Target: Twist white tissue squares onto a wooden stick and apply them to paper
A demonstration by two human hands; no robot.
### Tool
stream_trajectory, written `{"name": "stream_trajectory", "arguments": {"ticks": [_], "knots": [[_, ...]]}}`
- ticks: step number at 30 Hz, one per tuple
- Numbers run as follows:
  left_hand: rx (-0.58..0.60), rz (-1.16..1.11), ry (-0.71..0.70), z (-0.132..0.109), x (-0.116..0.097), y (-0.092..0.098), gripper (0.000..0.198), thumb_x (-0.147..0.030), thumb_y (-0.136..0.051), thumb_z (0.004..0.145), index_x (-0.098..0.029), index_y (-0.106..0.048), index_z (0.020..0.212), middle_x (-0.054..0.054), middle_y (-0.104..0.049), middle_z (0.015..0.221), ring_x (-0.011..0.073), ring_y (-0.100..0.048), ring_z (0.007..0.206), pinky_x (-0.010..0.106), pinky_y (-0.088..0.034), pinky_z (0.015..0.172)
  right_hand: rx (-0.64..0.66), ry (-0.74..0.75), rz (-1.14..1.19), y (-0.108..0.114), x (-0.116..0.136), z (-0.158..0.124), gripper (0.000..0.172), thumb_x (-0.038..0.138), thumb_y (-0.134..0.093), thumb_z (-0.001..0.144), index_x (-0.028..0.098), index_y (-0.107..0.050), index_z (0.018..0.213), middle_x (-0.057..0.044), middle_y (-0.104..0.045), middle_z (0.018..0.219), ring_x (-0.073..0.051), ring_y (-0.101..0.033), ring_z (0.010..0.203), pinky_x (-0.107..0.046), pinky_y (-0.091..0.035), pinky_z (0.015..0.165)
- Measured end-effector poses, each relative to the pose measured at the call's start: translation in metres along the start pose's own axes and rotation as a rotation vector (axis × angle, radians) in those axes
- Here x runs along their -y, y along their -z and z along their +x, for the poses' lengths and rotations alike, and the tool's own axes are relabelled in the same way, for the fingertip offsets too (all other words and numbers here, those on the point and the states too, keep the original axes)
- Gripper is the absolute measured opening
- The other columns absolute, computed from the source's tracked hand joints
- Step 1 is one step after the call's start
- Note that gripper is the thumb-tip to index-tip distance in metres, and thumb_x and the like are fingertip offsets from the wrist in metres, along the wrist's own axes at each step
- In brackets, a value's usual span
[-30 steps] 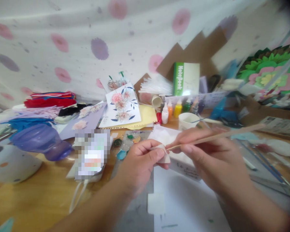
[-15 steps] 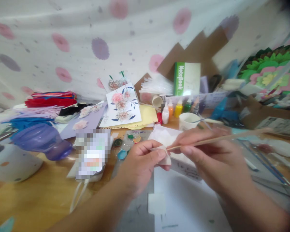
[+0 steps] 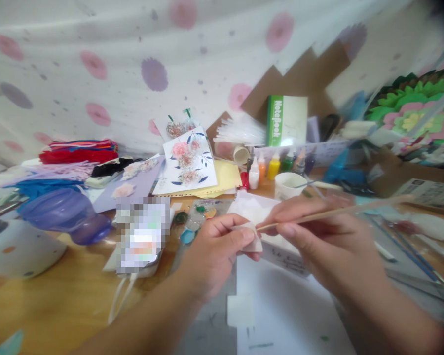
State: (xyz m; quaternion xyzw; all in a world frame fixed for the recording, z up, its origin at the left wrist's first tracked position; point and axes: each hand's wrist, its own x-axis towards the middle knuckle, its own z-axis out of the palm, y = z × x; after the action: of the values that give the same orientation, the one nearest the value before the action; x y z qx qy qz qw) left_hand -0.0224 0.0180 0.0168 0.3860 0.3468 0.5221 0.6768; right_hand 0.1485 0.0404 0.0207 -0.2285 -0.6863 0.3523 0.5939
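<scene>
At the left edge of the frame a white pot with spots (image 3: 27,251) stands on the desk (image 3: 70,296), with a purple bowl (image 3: 55,209) just beside it. Above them, left of the frame, lies a red bundle (image 3: 79,154). Further right, left of centre, a phone (image 3: 142,236), its screen blurred out, has white cables running down from it. Behind it, near the middle, is a white card with flowers (image 3: 187,160).

At the centre of the frame the left hand (image 3: 220,256) has its thumb and fingers clamped on a small pale piece of paper (image 3: 257,241). Just right of centre, the fingers of the right hand (image 3: 329,241) are clamped on a thin stick (image 3: 314,216), which slants up to the right; its left end points at the paper, and whether it touches cannot be told. Beneath the hands are a white box (image 3: 283,259) and a white sheet (image 3: 281,315). Above the right hand stands a white cup (image 3: 286,185). Scissors (image 3: 425,286) lie at the lower right.
</scene>
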Motion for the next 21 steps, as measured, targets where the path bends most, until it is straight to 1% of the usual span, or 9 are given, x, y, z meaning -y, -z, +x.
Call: {"name": "stream_trajectory", "arguments": {"ticks": [3, 5, 8, 11, 14, 18, 21], "knots": [[0.011, -0.004, -0.002, 0.0, 0.0005, 0.0011, 0.015, -0.024, -0.076, 0.072, -0.016, -0.069, 0.063, -0.001, -0.063, 0.056, 0.0112, -0.057, 0.056, 0.024, -0.048, 0.059, 0.021, -0.03, 0.067, -0.0002, 0.0007, -0.0006, 0.02, 0.016, -0.071, 0.086, 0.033, -0.078, 0.095, -0.002, -0.075, 0.079, -0.021, -0.073, 0.074, -0.032, -0.062, 0.057], [0.016, -0.008, 0.003, 0.0, 0.0007, 0.0018, 0.015, -0.024, -0.076, 0.073, -0.016, -0.069, 0.063, -0.001, -0.064, 0.056, 0.0112, -0.057, 0.056, 0.024, -0.048, 0.06, 0.044, -0.038, 0.084, 0.0, 0.0012, -0.0008, 0.021, 0.017, -0.07, 0.087, 0.034, -0.078, 0.096, -0.003, -0.075, 0.08, -0.022, -0.073, 0.074, -0.033, -0.062, 0.058], [0.007, -0.009, 0.008, -0.0001, 0.0004, 0.0019, 0.015, -0.025, -0.076, 0.073, -0.016, -0.068, 0.063, -0.001, -0.064, 0.055, 0.0111, -0.057, 0.056, 0.024, -0.048, 0.06, 0.034, -0.035, 0.084, 0.0002, 0.001, -0.001, 0.019, 0.015, -0.071, 0.086, 0.03, -0.079, 0.094, -0.002, -0.075, 0.08, -0.02, -0.072, 0.072, -0.03, -0.061, 0.058], [0.002, 0.0, 0.004, -0.0007, -0.0002, 0.0009, 0.017, -0.025, -0.077, 0.072, -0.015, -0.068, 0.062, 0.0, -0.063, 0.055, 0.0111, -0.057, 0.056, 0.024, -0.048, 0.059, 0.022, -0.035, 0.083, 0.0002, 0.0005, -0.0008, 0.015, 0.014, -0.072, 0.085, 0.026, -0.079, 0.091, -0.002, -0.076, 0.082, -0.018, -0.072, 0.076, -0.028, -0.061, 0.062], [0.007, 0.005, -0.002, -0.0015, -0.0003, 0.0001, 0.018, -0.025, -0.077, 0.072, -0.015, -0.067, 0.061, 0.0, -0.063, 0.055, 0.0113, -0.056, 0.056, 0.024, -0.047, 0.059, 0.032, -0.024, 0.068, 0.0004, 0.0007, 0.0, 0.015, 0.014, -0.072, 0.084, 0.025, -0.079, 0.09, -0.002, -0.076, 0.081, -0.019, -0.073, 0.078, -0.027, -0.061, 0.063], [0.008, 0.003, -0.004, -0.0015, 0.0, 0.0006, 0.018, -0.025, -0.077, 0.072, -0.015, -0.067, 0.062, 0.0, -0.062, 0.055, 0.0111, -0.057, 0.056, 0.023, -0.047, 0.06, 0.038, 0.0, 0.04, 0.0012, 0.0013, 0.0005, 0.017, 0.014, -0.071, 0.085, 0.027, -0.078, 0.092, -0.001, -0.076, 0.079, -0.018, -0.073, 0.075, -0.027, -0.06, 0.059], [0.006, 0.0, -0.006, -0.0007, -0.0004, 0.0013, 0.018, -0.025, -0.077, 0.072, -0.015, -0.067, 0.061, -0.001, -0.063, 0.055, 0.0106, -0.057, 0.056, 0.023, -0.047, 0.06, 0.038, 0.004, 0.008, 0.002, 0.0017, 0.0007, 0.018, 0.011, -0.071, 0.084, 0.026, -0.078, 0.092, -0.001, -0.076, 0.079, -0.017, -0.072, 0.073, -0.025, -0.059, 0.056]]}}
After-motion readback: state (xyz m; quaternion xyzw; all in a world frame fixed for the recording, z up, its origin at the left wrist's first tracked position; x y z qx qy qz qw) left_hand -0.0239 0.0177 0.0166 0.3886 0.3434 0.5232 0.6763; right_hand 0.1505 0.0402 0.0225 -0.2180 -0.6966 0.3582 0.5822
